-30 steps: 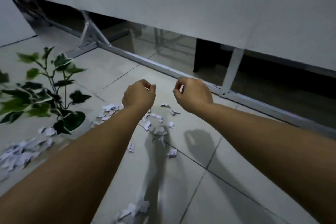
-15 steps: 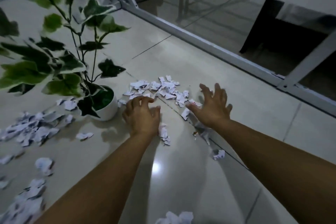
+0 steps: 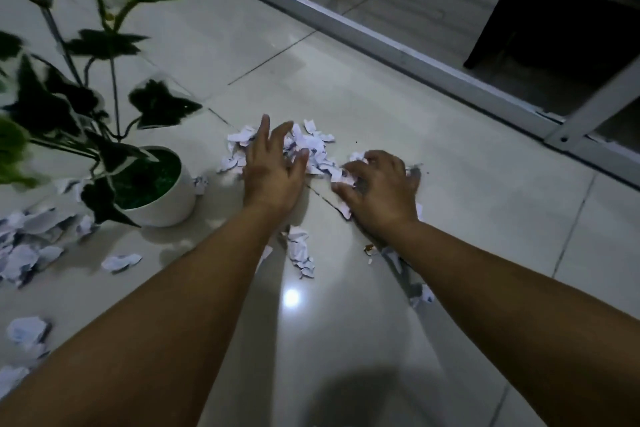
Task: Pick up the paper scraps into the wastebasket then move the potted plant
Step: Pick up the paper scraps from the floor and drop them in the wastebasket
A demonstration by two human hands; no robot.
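Torn white paper scraps (image 3: 313,146) lay heaped on the tiles just right of the potted plant (image 3: 152,184), which stood upright in a white pot.

Glossy tiled floor (image 3: 450,218), white metal frame rail (image 3: 398,45), dark cabinet (image 3: 571,28)

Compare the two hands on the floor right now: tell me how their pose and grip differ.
The left hand lies with its fingers straight and spread over the paper scraps; the right hand has its fingers curled, bunching scraps in its grip. The left hand sits nearer the potted plant; the right hand sits farther from it, toward the metal frame. Both are palm-down on the same pile, low on the tiled floor.
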